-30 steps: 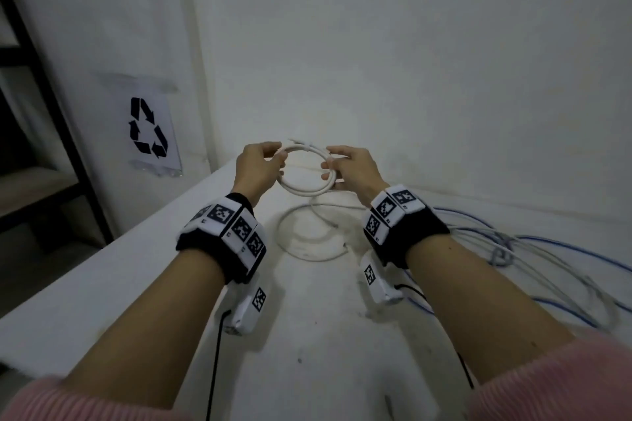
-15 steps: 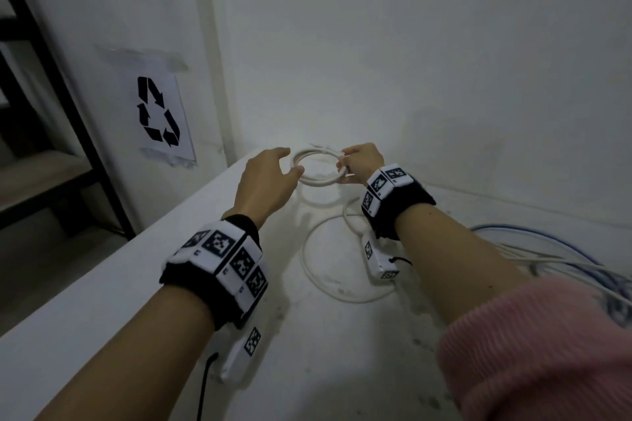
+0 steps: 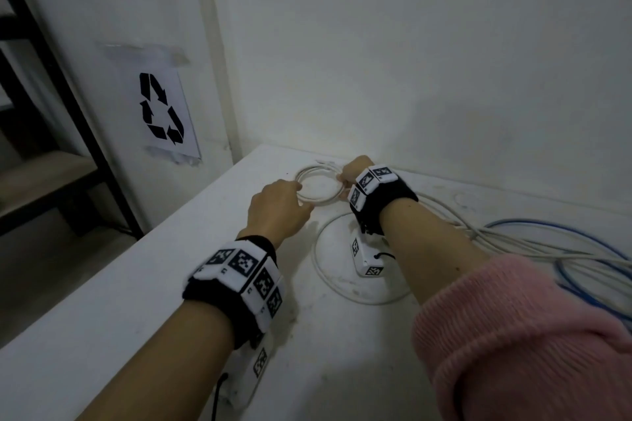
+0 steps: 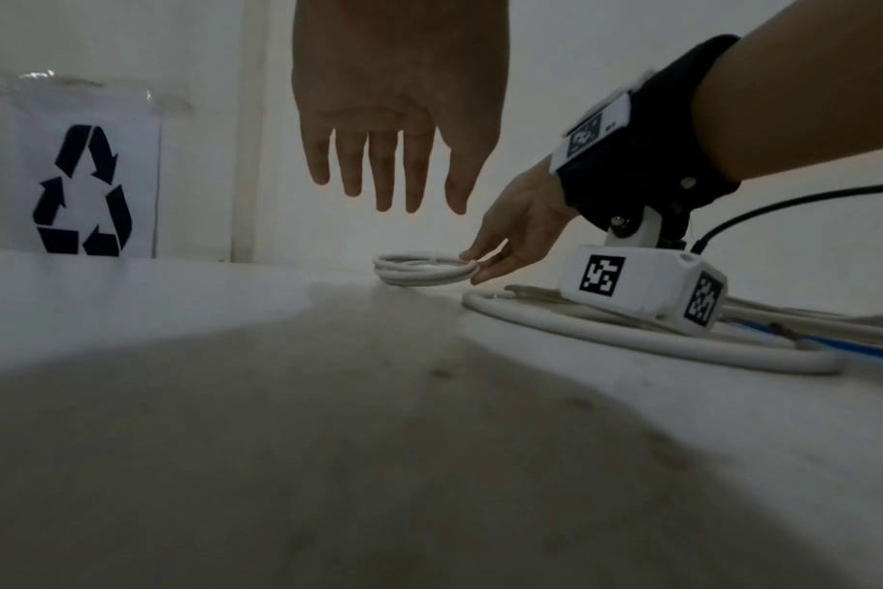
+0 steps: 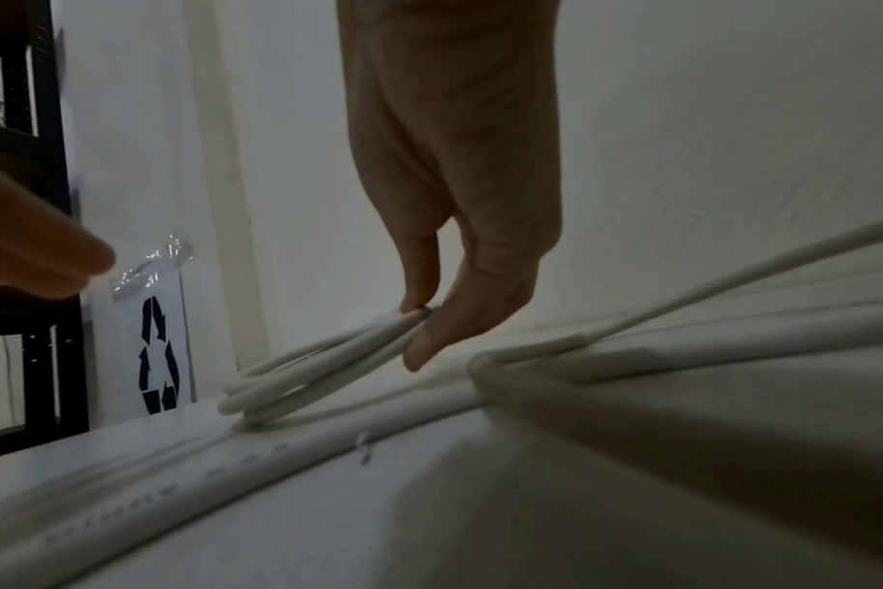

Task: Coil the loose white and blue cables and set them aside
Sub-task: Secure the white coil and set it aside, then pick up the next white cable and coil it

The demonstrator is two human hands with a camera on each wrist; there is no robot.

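Observation:
A small coil of white cable (image 3: 316,196) lies at the far left corner of the white table (image 3: 136,301), close to the wall. My right hand (image 3: 342,181) pinches the coil's right side between thumb and finger (image 5: 422,330), and that side is tilted up a little. My left hand (image 3: 295,193) hovers over the coil's left side with straight fingers (image 4: 394,199) and holds nothing. A loose white cable (image 3: 342,287) loops on the table under my right wrist. Blue cable (image 3: 581,287) lies tangled with more white cable at the right.
The wall stands right behind the coil. A recycling sign (image 3: 160,109) hangs on the left wall beyond the table's left edge. A black shelf frame (image 3: 68,96) stands further left. Bare table surface lies in front of my left arm.
Both hands held the coil up in the air a second ago. It has moved forward and down to the table's far corner, and my left hand has let go of it.

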